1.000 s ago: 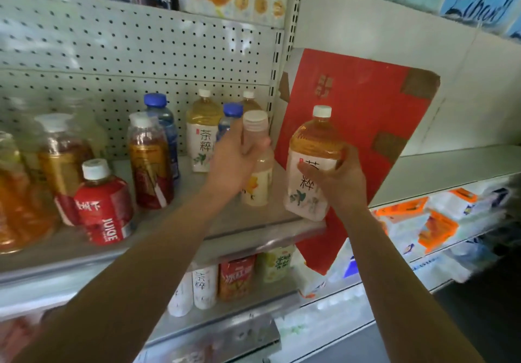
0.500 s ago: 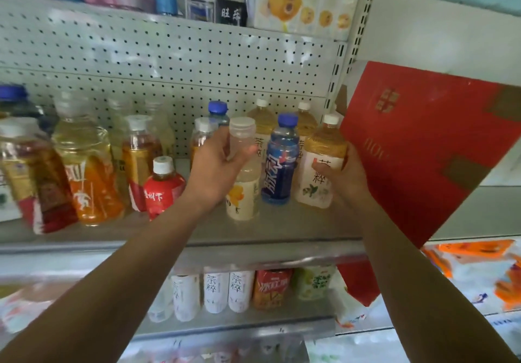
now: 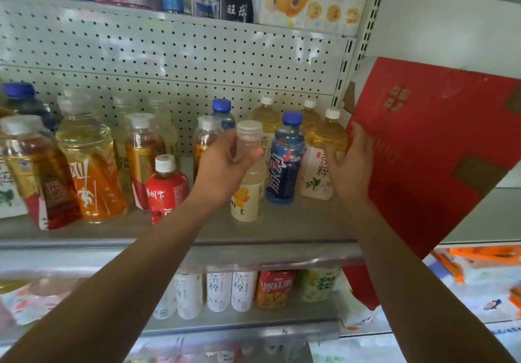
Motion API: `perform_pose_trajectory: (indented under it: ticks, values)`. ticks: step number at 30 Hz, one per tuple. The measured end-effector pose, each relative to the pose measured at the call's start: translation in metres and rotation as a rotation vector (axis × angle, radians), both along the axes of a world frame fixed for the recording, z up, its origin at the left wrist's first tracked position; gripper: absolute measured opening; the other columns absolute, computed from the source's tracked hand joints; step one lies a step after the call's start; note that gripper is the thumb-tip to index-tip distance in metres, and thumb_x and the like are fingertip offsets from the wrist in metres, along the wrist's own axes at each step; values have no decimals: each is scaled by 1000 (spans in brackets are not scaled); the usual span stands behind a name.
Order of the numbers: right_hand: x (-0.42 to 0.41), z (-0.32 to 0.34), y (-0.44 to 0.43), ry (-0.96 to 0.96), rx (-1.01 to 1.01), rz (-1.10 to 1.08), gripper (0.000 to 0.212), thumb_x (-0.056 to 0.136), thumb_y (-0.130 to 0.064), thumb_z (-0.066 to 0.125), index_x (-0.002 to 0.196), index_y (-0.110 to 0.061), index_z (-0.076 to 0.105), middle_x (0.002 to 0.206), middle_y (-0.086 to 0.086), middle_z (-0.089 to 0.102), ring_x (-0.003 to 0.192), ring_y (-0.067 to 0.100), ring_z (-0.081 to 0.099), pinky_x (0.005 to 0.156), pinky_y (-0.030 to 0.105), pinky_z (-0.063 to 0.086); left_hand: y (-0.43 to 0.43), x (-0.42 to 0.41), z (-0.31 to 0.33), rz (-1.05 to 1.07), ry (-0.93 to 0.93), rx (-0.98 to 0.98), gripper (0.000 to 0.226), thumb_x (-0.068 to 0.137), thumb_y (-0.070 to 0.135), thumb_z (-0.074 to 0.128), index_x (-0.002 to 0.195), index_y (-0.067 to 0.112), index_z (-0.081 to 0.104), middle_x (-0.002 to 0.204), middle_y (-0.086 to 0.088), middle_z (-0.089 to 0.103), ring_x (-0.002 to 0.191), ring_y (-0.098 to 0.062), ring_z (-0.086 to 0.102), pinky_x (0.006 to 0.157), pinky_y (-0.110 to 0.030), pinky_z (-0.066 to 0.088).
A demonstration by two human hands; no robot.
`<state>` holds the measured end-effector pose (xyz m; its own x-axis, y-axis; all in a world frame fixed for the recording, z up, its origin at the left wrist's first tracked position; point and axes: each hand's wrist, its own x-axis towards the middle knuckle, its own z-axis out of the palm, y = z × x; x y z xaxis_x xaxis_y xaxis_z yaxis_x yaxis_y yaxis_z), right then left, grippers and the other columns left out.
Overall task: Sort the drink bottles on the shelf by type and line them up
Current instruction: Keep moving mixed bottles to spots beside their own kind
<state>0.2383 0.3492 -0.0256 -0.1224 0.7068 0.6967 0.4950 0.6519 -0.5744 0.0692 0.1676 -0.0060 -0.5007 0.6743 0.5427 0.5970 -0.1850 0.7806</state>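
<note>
**Left hand on pale bottle, right hand loose by tea bottle**

Your left hand [image 3: 222, 168] is wrapped round the neck of the pale bottle [image 3: 248, 193], thumb in front, fingers behind, just under its translucent cap. The bottle is upright, front-centre of the shelf [image 3: 296, 229]; can't tell if its base is resting on the shelf.

Your right hand [image 3: 352, 165] is loose, fingers straight and spread. The thumb touches the side of the tea bottle [image 3: 315, 176], and the fingers lie between it and the red carton [image 3: 437, 143]. It isn't gripping anything. The tea bottle stands upright at the shelf's right end.

The blue bottle [image 3: 284, 165] stands between the pale bottle and the tea bottle, close to both.

More tea bottles [image 3: 265, 117] are behind at the pegboard [image 3: 169, 61]. Left of your left hand are a red juice bottle [image 3: 166, 190] and an orange-labelled bottle [image 3: 90, 176], then mixed amber ones, blurred. A row of bottles [image 3: 242, 289] is on the shelf below.
</note>
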Motion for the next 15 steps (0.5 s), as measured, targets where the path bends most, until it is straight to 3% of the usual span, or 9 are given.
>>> perform_pose_trajectory:
  ticks: [2, 4, 7, 15]
  values:
    - [-15, 6, -17, -44, 139, 60, 55, 97, -32, 60, 145, -13, 45, 139, 10, 53, 128, 27, 50, 102, 35, 42, 1, 1, 0, -5, 4, 1, 34, 90, 30, 67, 120, 18, 58, 105, 10, 65, 95, 0, 61, 85, -25, 53]
    - [-34, 10, -24, -156, 46, 187, 60, 98, -41, 57, 150, -20, 38, 144, 6, 51, 130, 26, 51, 103, 39, 45, 1, 1, 0, -4, -1, 7, 37, 90, 30, 68, 123, 16, 58, 106, 11, 65, 97, -1, 62, 84, -21, 51]
    - [-55, 13, -25, -215, -94, 249, 68, 94, -47, 61, 150, -18, 34, 138, 7, 58, 129, 29, 51, 100, 47, 48, 0, 2, -2, -5, -2, 13, 41, 89, 29, 68, 126, 16, 57, 108, 10, 65, 103, -7, 63, 89, -26, 52]
    - [-51, 15, -28, -164, -129, 235, 62, 87, -37, 73, 139, -15, 46, 129, 8, 63, 121, 31, 56, 95, 51, 51, 2, -1, -8, 15, 14, 10, 44, 88, 32, 69, 127, 15, 58, 115, 4, 68, 107, -11, 63, 93, -38, 54]
